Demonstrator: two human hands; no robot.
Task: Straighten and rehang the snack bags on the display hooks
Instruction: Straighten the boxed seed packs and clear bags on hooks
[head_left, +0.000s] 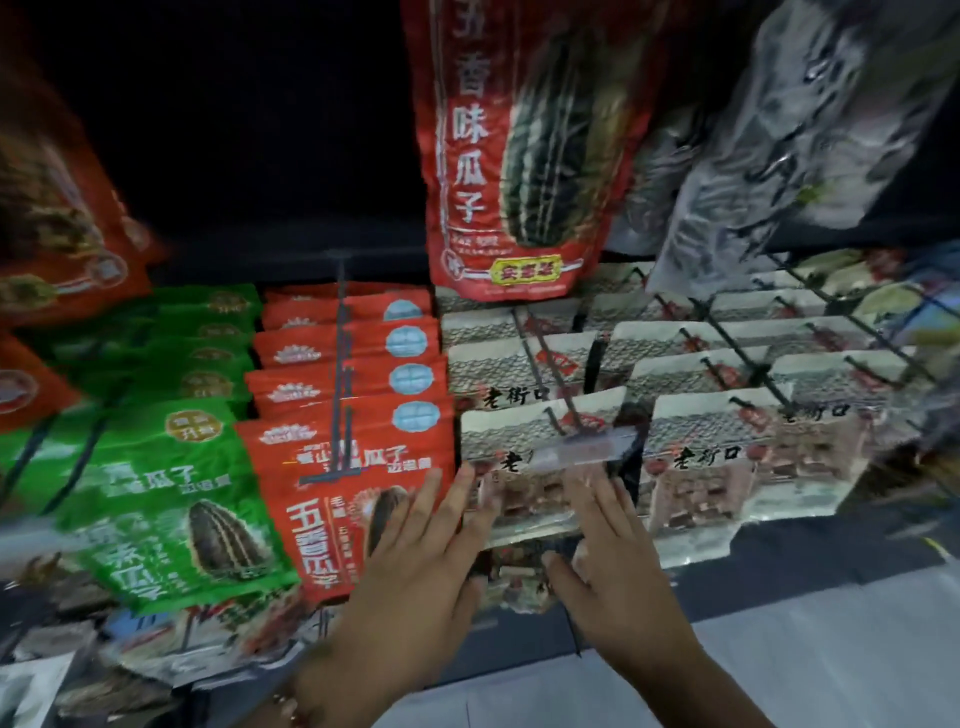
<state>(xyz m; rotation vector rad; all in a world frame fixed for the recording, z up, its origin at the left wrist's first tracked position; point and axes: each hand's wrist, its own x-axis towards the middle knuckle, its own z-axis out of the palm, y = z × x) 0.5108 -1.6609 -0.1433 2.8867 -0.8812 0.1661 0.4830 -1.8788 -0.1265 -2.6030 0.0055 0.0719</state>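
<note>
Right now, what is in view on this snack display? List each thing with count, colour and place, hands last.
Large sunflower seed bag: one, red, hanging top centre.
Green sunflower seed bags: one row, count unclear, lower left hook.
Red sunflower seed bags: about five, centre hook.
White printed snack bags: several rows, white-grey with brown, centre to right hooks.
Orange-red bags: at least two, blurred, upper left.
Silver-grey bags: at least two, upper right.
Display hooks: many, black wire.
Left hand: fingers straight, at the front white bag's left edge.
Right hand: fingers straight, on that bag.
</note>
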